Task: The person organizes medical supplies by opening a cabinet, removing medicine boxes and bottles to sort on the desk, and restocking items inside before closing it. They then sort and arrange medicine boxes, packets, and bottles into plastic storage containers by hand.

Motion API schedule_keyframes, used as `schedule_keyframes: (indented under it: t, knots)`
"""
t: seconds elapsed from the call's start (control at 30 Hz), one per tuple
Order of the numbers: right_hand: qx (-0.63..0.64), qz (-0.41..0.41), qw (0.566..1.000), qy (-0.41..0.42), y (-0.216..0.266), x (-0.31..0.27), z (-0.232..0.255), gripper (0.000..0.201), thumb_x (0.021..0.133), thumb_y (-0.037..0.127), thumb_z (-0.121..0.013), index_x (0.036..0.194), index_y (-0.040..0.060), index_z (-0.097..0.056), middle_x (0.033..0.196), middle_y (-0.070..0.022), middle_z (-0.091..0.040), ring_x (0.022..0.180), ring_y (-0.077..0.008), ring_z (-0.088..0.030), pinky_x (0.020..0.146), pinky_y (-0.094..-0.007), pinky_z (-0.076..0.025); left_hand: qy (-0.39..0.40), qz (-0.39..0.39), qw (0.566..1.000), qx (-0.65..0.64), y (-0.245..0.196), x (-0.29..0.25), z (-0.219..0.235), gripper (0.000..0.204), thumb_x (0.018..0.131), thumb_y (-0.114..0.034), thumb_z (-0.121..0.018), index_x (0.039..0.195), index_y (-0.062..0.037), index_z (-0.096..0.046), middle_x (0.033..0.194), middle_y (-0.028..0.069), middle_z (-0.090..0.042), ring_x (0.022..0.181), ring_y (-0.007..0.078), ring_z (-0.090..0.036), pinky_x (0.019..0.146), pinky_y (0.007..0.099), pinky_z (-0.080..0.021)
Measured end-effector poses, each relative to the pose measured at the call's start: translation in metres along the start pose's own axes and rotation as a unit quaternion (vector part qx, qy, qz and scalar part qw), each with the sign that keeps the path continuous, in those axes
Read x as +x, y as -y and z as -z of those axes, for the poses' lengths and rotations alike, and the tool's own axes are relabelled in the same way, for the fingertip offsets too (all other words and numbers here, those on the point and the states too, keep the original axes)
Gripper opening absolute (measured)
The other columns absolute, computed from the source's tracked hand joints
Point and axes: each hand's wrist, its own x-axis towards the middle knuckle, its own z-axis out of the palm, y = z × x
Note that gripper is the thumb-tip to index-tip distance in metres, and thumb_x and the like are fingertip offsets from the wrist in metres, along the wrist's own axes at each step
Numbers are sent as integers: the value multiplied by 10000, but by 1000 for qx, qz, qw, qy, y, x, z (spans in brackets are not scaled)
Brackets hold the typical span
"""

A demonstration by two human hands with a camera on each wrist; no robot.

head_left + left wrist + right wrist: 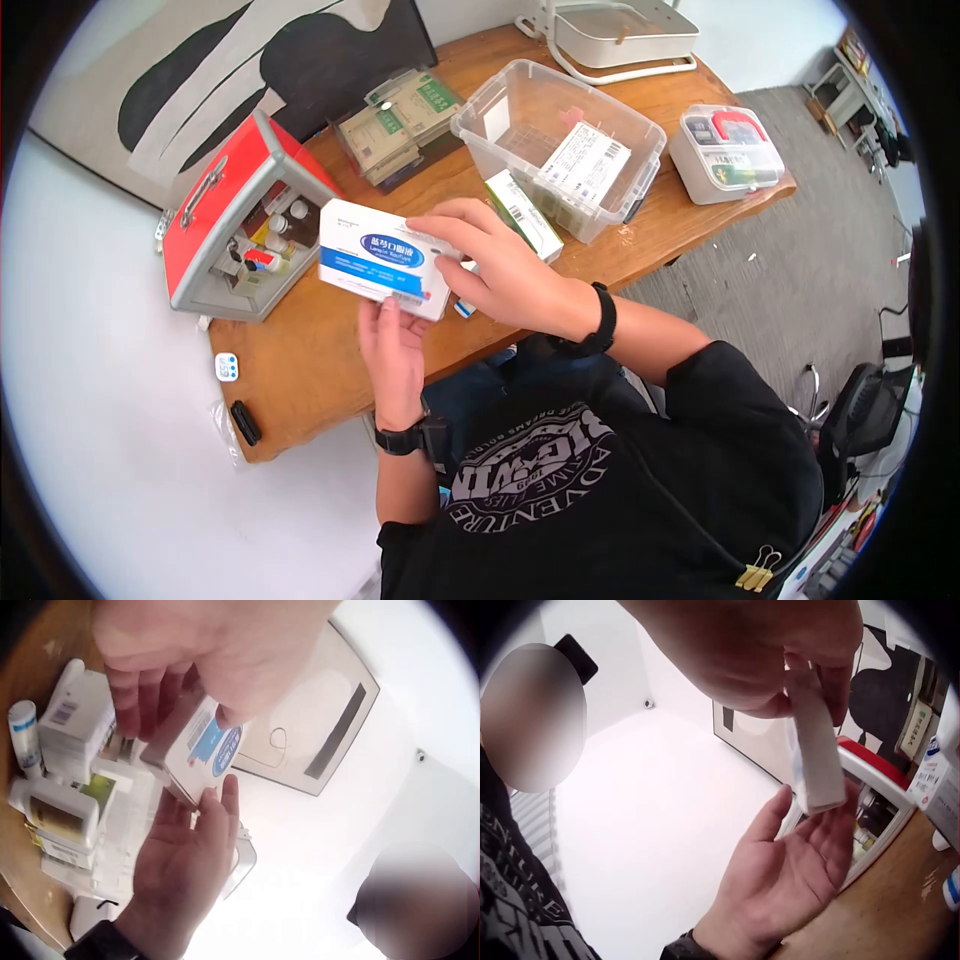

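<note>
A white and blue medicine box (372, 262), labelled as oral liquid, is held up between both hands above the table's left part. My left hand (393, 350) grips it at the bottom edge, thumb on the printed front and fingers behind. At its right end, my right hand (505, 265) pinches the same box with thumb and fingers. The left wrist view shows the box (202, 750) with the right hand (184, 870) at one end. In the right wrist view the narrow plain side of the box (817, 750) faces the camera, above the left hand's palm (780, 885).
A red medicine case (225, 200) with a clear front holds several bottles, left of the hands. Behind them stand a clear plastic bin (490, 130) with boxes, a green-white box (525, 215) and packets (400, 125). A lidded container (700, 180) sits at the right edge of the table (300, 380).
</note>
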Motion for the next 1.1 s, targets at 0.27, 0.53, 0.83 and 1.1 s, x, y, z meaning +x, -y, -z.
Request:
schedule_keyframes:
  t: [0.27, 0.53, 0.83, 1.1]
  knots:
    - [-47, 49, 991, -115, -7, -38, 74, 427, 913, 28, -711, 1330, -9, -624, 1268, -179, -647, 1183, -327, -626, 987, -398, -526, 86, -152, 969, 178, -40, 71, -66, 384, 1054, -76, -591, 1398, 45, -468, 1273, 143, -636, 1108, 153, -653, 933, 320, -554]
    - [57, -116, 881, -456, -83, -113, 133, 411, 1058, 100, -535, 1462, 30, -505, 1346, -90, -569, 1105, -127, -550, 928, -294, -481, 234, -311, 691, 609, -46, 153, -206, 408, 907, -208, -743, 1229, 13, -626, 1082, 207, -755, 890, 310, -760, 768, 411, -590]
    - [101, -251, 859, -434, -115, -148, 151, 510, 1077, 243, -559, 1534, 49, -438, 1464, -167, -494, 1264, -200, -521, 975, -357, -505, 321, -119, 516, 785, 48, 220, -225, 434, 881, -281, -711, 1196, 13, -658, 1127, 259, -735, 1040, 396, -720, 901, 468, -562]
    - [187, -317, 886, -283, -129, -121, 135, 617, 1105, 349, -505, 1609, 34, -339, 1581, -200, -421, 1431, -268, -451, 1076, -403, -483, 472, 199, 542, 667, 49, 225, -235, 606, 958, -362, -705, 1424, 6, -582, 1316, 125, -692, 1134, 238, -674, 1004, 401, -535]
